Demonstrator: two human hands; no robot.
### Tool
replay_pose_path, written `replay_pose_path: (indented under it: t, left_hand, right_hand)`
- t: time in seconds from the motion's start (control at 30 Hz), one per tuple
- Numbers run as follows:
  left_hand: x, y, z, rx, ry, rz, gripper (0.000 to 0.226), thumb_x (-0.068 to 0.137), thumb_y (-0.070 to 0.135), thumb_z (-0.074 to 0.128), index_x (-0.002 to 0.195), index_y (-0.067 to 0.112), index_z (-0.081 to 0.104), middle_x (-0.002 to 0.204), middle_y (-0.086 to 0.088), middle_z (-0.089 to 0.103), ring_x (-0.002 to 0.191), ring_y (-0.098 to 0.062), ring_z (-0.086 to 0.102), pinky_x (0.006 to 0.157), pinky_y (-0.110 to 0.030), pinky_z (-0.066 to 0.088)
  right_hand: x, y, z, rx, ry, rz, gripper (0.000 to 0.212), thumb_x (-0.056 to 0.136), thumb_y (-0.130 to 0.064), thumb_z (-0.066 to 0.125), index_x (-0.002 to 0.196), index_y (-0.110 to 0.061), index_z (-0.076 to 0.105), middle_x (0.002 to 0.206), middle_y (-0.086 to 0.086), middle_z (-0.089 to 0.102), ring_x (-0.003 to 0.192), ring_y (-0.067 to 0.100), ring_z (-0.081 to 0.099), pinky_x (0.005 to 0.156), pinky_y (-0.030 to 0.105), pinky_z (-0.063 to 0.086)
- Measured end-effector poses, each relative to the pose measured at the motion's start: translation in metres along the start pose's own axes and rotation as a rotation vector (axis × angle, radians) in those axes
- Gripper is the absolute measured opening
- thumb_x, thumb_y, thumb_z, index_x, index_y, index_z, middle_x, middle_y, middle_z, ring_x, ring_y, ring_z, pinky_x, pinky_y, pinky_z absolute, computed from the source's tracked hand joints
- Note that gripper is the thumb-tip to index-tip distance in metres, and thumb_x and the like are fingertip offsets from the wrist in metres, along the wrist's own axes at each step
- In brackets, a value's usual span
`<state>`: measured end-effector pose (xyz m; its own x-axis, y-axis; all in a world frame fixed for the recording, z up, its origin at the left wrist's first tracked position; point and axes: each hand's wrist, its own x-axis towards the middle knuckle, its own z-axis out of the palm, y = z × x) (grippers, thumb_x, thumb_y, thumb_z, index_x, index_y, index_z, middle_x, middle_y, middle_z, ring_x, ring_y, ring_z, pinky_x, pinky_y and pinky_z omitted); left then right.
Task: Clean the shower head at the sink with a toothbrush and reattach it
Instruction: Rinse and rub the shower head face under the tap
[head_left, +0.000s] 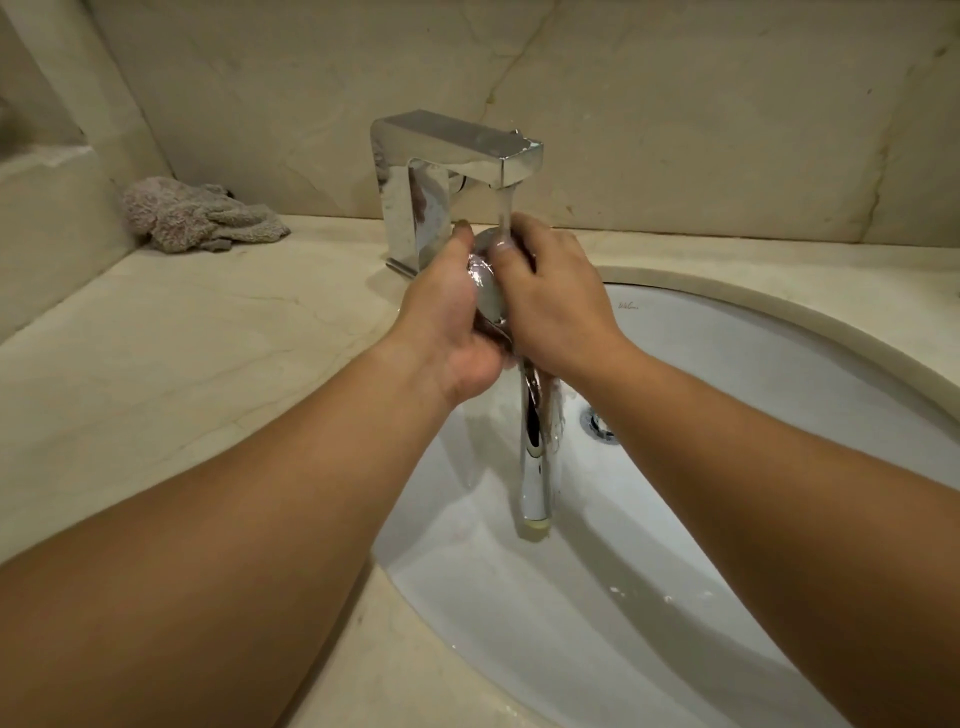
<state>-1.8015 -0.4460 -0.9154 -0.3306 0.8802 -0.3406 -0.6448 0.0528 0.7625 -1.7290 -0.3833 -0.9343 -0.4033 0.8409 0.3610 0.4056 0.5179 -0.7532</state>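
Observation:
A chrome shower head hangs handle-down over the white sink, its round head held up under the running water from the square chrome tap. My left hand grips the round head from the left. My right hand grips it from the right, thumb on top where the water stream lands. Water runs down the handle into the basin. No toothbrush shows in this view.
A crumpled grey cloth lies on the beige marble counter at the back left, near the wall corner. The drain sits in the basin behind the handle. A marble wall rises right behind the tap.

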Motion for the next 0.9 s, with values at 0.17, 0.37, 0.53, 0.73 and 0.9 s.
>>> replay_pose_path:
  t: [0.17, 0.37, 0.53, 0.73, 0.9]
  left_hand:
    - [0.003, 0.000, -0.002, -0.020, -0.070, 0.061, 0.071, 0.101, 0.069, 0.032, 0.136, 0.016, 0.065, 0.122, -0.009, 0.076, 0.112, -0.029, 0.073, 0.105, -0.053, 0.051]
    - [-0.005, -0.001, 0.000, -0.053, -0.154, 0.159, 0.040, 0.099, 0.040, 0.064, 0.111, 0.002, 0.072, 0.123, -0.021, 0.073, 0.112, -0.038, 0.072, 0.102, -0.054, 0.056]
    - [-0.003, 0.000, -0.001, -0.078, -0.057, 0.211, 0.049, 0.103, 0.047, 0.054, 0.128, 0.007, 0.067, 0.110, -0.016, 0.078, 0.101, -0.033, 0.076, 0.083, -0.049, 0.063]
    - [-0.004, 0.002, -0.003, -0.052, -0.019, 0.240, 0.047, 0.105, 0.048, 0.050, 0.113, 0.007, 0.072, 0.117, -0.018, 0.076, 0.110, -0.033, 0.073, 0.104, -0.050, 0.055]
    - [-0.006, 0.003, -0.002, -0.033, 0.011, 0.255, 0.048, 0.104, 0.051, 0.050, 0.107, 0.008, 0.072, 0.097, -0.014, 0.080, 0.094, -0.029, 0.077, 0.083, -0.043, 0.062]
  right_hand:
    - [-0.006, -0.003, 0.000, 0.263, 0.127, 0.165, 0.038, 0.096, -0.043, 0.039, 0.129, -0.033, 0.055, 0.123, -0.006, 0.061, 0.114, 0.014, 0.056, 0.100, 0.040, 0.045]
    - [-0.026, 0.002, -0.007, 0.584, -0.027, 0.347, 0.052, 0.087, -0.068, 0.049, 0.125, -0.033, 0.041, 0.108, -0.004, 0.066, 0.087, 0.021, 0.071, 0.068, 0.047, 0.060]
    - [-0.042, 0.000, 0.000, 0.612, -0.083, 0.346, 0.055, 0.085, -0.068, 0.053, 0.118, -0.024, 0.046, 0.092, 0.009, 0.069, 0.060, 0.032, 0.068, 0.047, 0.037, 0.055]
    - [-0.039, 0.004, 0.007, 0.442, -0.078, 0.246, 0.060, 0.096, -0.065, 0.026, 0.115, -0.014, 0.050, 0.068, 0.011, 0.058, 0.049, 0.021, 0.058, 0.040, 0.025, 0.045]
    - [-0.041, 0.009, -0.003, 0.565, -0.172, 0.242, 0.059, 0.102, -0.055, 0.023, 0.109, -0.007, 0.056, 0.067, 0.018, 0.062, 0.053, 0.029, 0.060, 0.048, 0.030, 0.051]
